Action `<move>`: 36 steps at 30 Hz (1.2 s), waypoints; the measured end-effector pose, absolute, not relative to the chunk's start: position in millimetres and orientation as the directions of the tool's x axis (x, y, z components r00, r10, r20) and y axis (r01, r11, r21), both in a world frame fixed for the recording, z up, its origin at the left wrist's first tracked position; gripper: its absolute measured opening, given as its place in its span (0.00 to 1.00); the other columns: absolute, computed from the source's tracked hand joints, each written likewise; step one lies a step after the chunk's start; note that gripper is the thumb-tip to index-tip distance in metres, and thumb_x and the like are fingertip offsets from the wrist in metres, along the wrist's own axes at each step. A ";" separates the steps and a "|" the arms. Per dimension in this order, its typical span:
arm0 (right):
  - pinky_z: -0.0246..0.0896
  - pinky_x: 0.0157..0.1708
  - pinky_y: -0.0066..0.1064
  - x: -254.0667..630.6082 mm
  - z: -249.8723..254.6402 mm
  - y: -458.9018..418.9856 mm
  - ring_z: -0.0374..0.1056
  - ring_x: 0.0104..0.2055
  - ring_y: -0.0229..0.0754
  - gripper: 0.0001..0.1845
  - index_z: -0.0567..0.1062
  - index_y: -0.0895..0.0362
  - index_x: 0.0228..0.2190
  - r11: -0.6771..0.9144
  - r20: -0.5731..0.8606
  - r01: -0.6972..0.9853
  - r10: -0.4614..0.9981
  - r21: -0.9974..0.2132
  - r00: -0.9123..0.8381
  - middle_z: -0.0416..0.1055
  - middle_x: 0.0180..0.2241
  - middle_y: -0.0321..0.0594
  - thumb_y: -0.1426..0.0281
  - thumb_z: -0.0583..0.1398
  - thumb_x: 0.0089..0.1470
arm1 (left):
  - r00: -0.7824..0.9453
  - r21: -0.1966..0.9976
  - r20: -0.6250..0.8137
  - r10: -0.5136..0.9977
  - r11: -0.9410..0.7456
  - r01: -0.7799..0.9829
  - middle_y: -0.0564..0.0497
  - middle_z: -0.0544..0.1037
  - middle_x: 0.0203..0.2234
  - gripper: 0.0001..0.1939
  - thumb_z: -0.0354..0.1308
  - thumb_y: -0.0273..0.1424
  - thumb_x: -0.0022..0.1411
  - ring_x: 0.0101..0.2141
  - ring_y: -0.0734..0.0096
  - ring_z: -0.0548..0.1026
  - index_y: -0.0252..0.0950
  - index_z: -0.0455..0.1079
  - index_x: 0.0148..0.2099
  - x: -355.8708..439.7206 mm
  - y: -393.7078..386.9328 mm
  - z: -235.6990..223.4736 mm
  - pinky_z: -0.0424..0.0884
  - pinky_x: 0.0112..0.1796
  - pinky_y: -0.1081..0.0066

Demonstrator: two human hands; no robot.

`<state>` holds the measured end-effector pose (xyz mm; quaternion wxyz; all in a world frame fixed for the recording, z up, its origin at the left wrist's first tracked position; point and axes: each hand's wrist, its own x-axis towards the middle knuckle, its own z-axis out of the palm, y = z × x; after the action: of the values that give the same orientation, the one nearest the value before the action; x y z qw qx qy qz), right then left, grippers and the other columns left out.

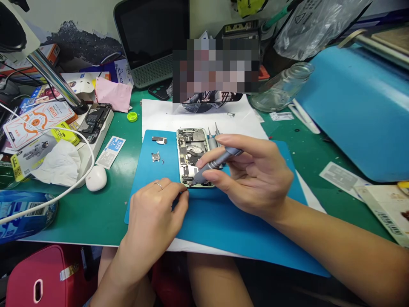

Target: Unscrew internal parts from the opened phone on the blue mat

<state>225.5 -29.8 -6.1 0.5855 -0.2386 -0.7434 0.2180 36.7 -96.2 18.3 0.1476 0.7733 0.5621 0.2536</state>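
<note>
An opened phone (191, 149) with its insides bare lies on a blue work mat (223, 221). My right hand (252, 175) is closed round a grey screwdriver (214, 164), whose tip points down at the phone's lower left corner. My left hand (153, 217) rests on the mat just below that corner, its fingers curled and pinched close to the screwdriver tip; what they hold, if anything, is too small to see. A ring shows on one finger. Two small removed parts (159, 140) (155, 157) lie on the mat left of the phone.
A green cutting mat (105, 200) covers the desk. Another opened phone (94, 119) on a white block, tissue (59, 164), a white earbud case (96, 178) and cable lie left. A glass jar (281, 87) and blue cover (354, 106) stand right; a dark screen (150, 38) behind.
</note>
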 end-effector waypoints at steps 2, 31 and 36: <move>0.83 0.34 0.32 225.4 -6.0 -29.9 0.81 0.36 0.40 0.27 0.69 0.45 0.61 0.790 0.765 0.099 0.611 -0.605 -0.202 0.77 0.49 0.42 0.71 0.65 0.63 | 0.238 0.513 0.229 0.944 -0.325 0.795 0.54 0.79 0.29 0.07 0.60 0.26 0.70 0.29 0.71 0.75 0.37 0.79 0.39 36.8 -96.1 18.1 0.65 0.33 0.70; 0.82 0.33 0.34 225.3 -8.8 -29.4 0.80 0.35 0.40 0.24 0.69 0.44 0.59 0.777 0.754 0.151 0.630 -0.611 -0.186 0.76 0.49 0.41 0.67 0.65 0.64 | 0.235 0.491 0.211 0.949 -0.311 0.814 0.54 0.80 0.30 0.07 0.59 0.27 0.71 0.29 0.70 0.76 0.37 0.79 0.40 37.7 -97.7 18.6 0.65 0.33 0.70; 0.82 0.34 0.33 225.9 -9.5 -29.5 0.80 0.34 0.40 0.24 0.69 0.45 0.59 0.775 0.753 0.173 0.632 -0.608 -0.184 0.77 0.48 0.41 0.66 0.65 0.64 | 0.230 0.489 0.202 0.952 -0.302 0.819 0.54 0.80 0.30 0.06 0.61 0.29 0.70 0.29 0.70 0.76 0.37 0.79 0.42 37.5 -97.0 18.0 0.65 0.32 0.69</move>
<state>225.9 -29.5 -9.5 0.5786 -0.2707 -0.7435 0.1980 37.5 -97.0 18.0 0.1412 0.7715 0.5738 0.2359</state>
